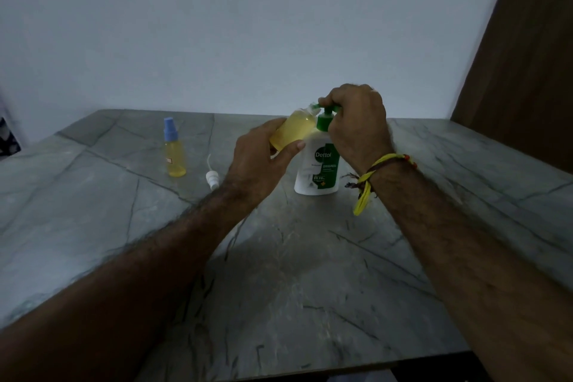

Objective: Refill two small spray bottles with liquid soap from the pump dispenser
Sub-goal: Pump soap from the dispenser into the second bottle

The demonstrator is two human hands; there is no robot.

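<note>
Tilting open spray bottle (291, 130), gripped in left hand (263, 158), mouth against nozzle; right hand (356, 121) fingers curled over pump dispenser (319, 161) head, mid-desk, to catch soap.

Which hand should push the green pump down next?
The right hand: it already grips the green pump, while the left hand is busy holding the open bottle tilted at the spout.

Both forearms were bare and hairy, with no sleeves in sight. The left hand (260, 161) wore nothing at all. Behind the fingers of the right hand (356, 124), the wrist carried a yellow thread band (376, 164) beside a dark brown cord (387, 164) with small red beads, their loose yellow ends hanging below the wrist.
</note>
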